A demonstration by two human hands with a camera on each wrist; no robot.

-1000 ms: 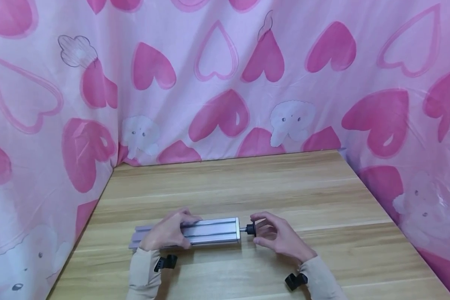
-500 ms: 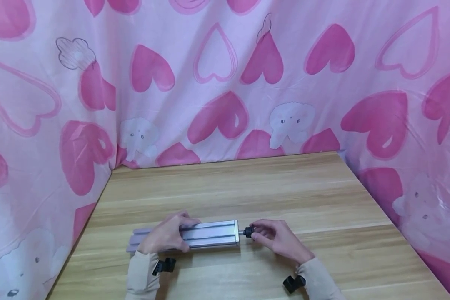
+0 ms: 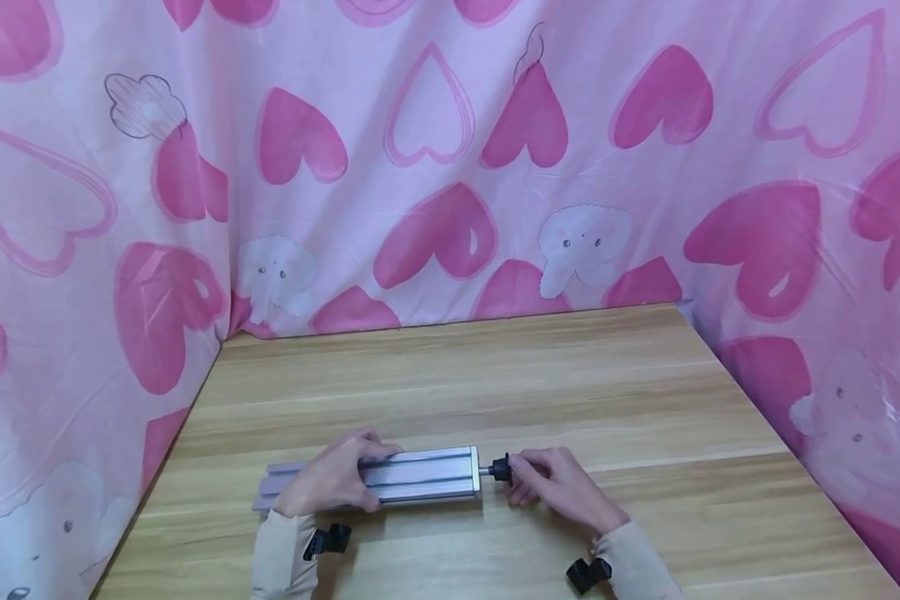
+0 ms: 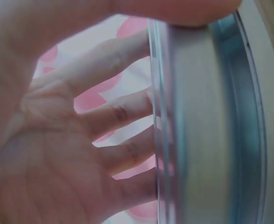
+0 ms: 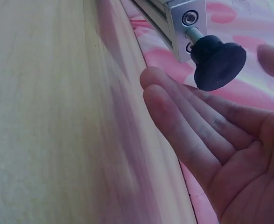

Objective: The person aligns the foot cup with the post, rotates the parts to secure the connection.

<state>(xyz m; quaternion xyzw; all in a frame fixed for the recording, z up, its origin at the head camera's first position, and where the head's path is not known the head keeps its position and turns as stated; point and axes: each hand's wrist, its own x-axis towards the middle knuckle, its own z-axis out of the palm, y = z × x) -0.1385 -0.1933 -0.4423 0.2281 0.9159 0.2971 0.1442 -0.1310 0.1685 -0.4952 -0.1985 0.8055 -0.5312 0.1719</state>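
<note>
Gripping a long, grooved silver metal bar (image 3: 420, 475) across its middle, our left hand (image 3: 333, 475) presses the thumb to its near side and the fingers to its far side. We have the bar lying crosswise over the front part of the pale wood-grain table (image 3: 450, 392). From the flat silver end plate (image 5: 178, 30) on our right, a short threaded metal rod (image 5: 193, 34) carries a round black foot (image 5: 219, 65) with a wide, flat disc. Our right hand (image 3: 562, 487) is just beside that disc; in the right wrist view its fingers lie nearly straight and its thumb stands apart, so we grasp nothing with it. We wear beige sleeves (image 3: 281, 554), and behind the table we see a pink curtain (image 3: 435, 250) printed with hearts.
</note>
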